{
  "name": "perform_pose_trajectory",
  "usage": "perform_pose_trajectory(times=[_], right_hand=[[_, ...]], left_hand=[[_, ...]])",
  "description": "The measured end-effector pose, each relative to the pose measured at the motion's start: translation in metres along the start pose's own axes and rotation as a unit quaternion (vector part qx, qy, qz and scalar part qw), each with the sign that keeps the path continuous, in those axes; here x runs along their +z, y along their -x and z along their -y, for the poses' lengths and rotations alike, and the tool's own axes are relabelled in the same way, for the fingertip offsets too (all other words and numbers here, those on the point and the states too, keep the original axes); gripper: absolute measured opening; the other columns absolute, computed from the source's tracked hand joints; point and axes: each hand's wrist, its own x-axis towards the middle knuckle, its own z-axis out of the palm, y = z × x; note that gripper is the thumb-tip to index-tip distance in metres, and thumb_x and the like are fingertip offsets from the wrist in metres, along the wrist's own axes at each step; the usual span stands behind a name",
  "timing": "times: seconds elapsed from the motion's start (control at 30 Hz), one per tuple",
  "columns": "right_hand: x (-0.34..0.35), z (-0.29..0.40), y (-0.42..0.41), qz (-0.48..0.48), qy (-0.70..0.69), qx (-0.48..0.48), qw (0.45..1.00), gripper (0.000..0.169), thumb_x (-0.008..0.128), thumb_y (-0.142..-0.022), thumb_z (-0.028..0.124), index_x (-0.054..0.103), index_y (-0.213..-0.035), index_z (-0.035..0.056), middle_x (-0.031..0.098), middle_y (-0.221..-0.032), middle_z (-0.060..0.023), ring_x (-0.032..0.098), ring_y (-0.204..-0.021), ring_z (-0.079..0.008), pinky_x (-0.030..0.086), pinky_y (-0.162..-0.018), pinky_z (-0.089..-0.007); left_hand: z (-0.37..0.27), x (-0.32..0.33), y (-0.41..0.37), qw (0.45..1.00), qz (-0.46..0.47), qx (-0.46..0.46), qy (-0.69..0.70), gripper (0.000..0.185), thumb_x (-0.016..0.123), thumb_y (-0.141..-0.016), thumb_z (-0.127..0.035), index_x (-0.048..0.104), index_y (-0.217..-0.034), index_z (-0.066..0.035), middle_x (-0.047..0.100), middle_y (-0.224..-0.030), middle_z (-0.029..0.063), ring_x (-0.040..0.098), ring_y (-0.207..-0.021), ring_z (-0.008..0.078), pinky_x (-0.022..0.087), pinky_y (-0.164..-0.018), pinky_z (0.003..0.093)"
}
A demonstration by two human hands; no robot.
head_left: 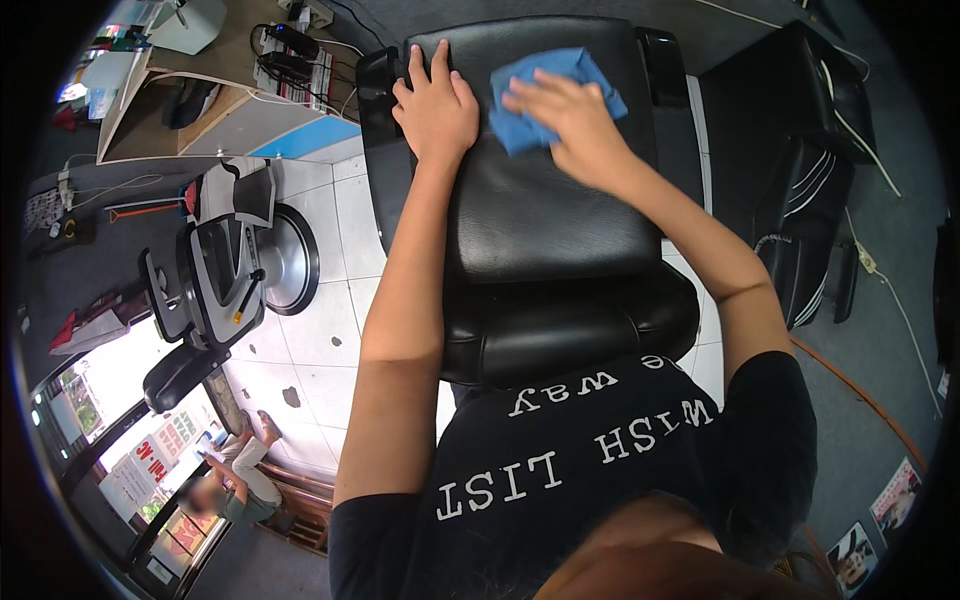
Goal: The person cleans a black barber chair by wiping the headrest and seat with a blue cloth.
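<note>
A padded black barber-style chair (517, 232) with a glossy, leather-like cover fills the middle of the view, its thick cushion roll (570, 322) close to my body. My left hand (437, 109) rests palm down near the panel's left edge, fingers spread and holding nothing. Under my right hand (574, 120) is a folded blue cloth (517, 135), pressed against the upper right of the same panel. The hand covers part of the cloth and looks slightly blurred. Black armrests (664, 67) flank the panel.
Left, a cabinet (277, 124) carries cables and devices. Below it stands another salon chair (217, 270) on a round metal base (289, 259). A person (251, 499) sits on a wooden bench (300, 487). Black furniture (765, 112) and a white cable (900, 300) lie right.
</note>
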Motion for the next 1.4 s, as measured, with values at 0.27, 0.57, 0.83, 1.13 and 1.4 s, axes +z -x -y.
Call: perform_pose_trajectory(times=[0.27, 0.57, 0.83, 1.13, 1.4], right_hand=[[-0.064, 0.026, 0.063, 0.28, -0.325, -0.038, 0.903, 0.045, 0.061, -0.071, -0.003, 0.068, -0.113, 0.0099, 0.065, -0.122, -0.0061, 0.054, -0.121, -0.0267, 0.036, -0.092, -0.0423], [-0.107, 0.004, 0.094, -0.049, -0.483, 0.165, 0.859, 0.031, 0.06, -0.085, 0.002, 0.06, -0.115, -0.0032, 0.062, -0.124, -0.0172, 0.058, -0.117, -0.0258, 0.041, -0.103, -0.0361], [-0.098, -0.008, 0.117, -0.311, -0.532, 0.251, 0.747, 0.039, 0.064, -0.082, 0.002, 0.055, -0.12, -0.0015, 0.062, -0.122, -0.0155, 0.057, -0.115, -0.0246, 0.038, -0.104, -0.0373], [-0.1, -0.016, 0.13, -0.377, -0.499, 0.314, 0.714, 0.047, 0.068, -0.083, 0.005, 0.05, -0.126, -0.0014, 0.059, -0.119, -0.0105, 0.056, -0.112, -0.0209, 0.039, -0.101, -0.0345], [-0.096, -0.056, 0.107, -0.465, -0.326, 0.375, 0.733, 0.034, 0.069, -0.086, 0.011, 0.061, -0.114, -0.0066, 0.066, -0.109, -0.0118, 0.062, -0.102, -0.019, 0.044, -0.095, -0.0298]], left_hand=[[-0.004, -0.001, 0.0, 1.0, 0.003, 0.003, -0.015, 0.05, 0.042, -0.094, -0.029, 0.042, -0.143, -0.019, 0.035, -0.15, 0.013, 0.039, -0.126, 0.045, 0.035, -0.1, 0.0532], [-0.008, 0.006, 0.003, 0.986, -0.013, 0.154, -0.068, 0.057, 0.041, -0.095, -0.036, 0.038, -0.144, -0.006, 0.035, -0.151, 0.0108, 0.031, -0.14, 0.0308, 0.023, -0.109, 0.0594], [-0.073, 0.008, 0.039, 0.941, 0.053, 0.334, -0.03, 0.065, 0.043, -0.095, -0.04, 0.034, -0.143, 0.002, 0.031, -0.152, 0.0188, 0.028, -0.141, 0.0327, 0.02, -0.112, 0.0563], [-0.055, -0.043, 0.086, 0.852, 0.209, 0.468, 0.102, 0.059, 0.049, -0.093, -0.03, 0.037, -0.145, -0.006, 0.032, -0.152, 0.0141, 0.027, -0.143, 0.0291, 0.019, -0.115, 0.0484], [-0.001, -0.064, 0.08, 0.962, 0.113, 0.227, 0.101, 0.057, 0.057, -0.088, -0.018, 0.043, -0.141, -0.008, 0.033, -0.15, 0.0183, 0.03, -0.14, 0.0354, 0.023, -0.114, 0.0461]])
